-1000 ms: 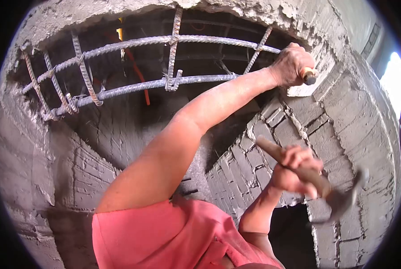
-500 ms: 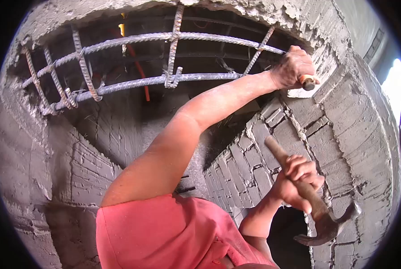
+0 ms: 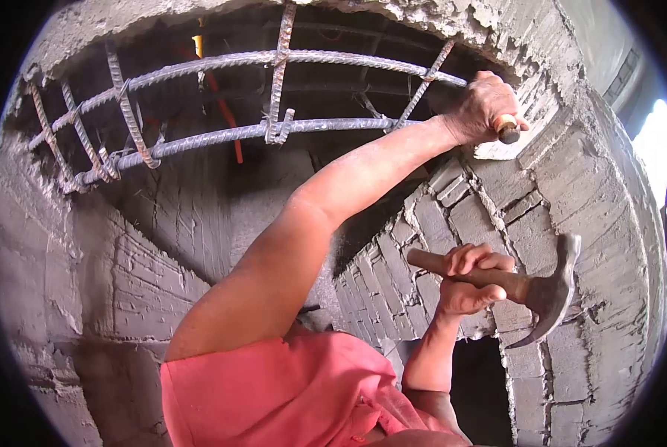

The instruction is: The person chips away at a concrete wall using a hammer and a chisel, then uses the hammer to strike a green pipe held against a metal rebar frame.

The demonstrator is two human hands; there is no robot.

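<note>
My left hand (image 3: 488,106) is closed around a short chisel-like tool (image 3: 508,130), whose round struck end points down toward me. The tool's other end is hidden behind the fist, by the broken concrete edge (image 3: 538,100) at the upper right. Lower down, my right hand (image 3: 476,277) grips the wooden handle of a claw hammer (image 3: 512,285). The hammer lies nearly level, its metal head at the right and its claw curving downward, below my left hand and apart from it.
Ribbed steel bars (image 3: 222,135) cross a dark opening at the top. A brick wall (image 3: 393,276) with rough mortar stands at the right, and a grey wall (image 3: 147,276) at the left. An orange strip (image 3: 225,112) hangs behind the bars.
My right hand has moved up with the hammer, and the hammer has turned from steeply slanted to nearly level. My left hand stays near the concrete edge. The view has shifted slightly.
</note>
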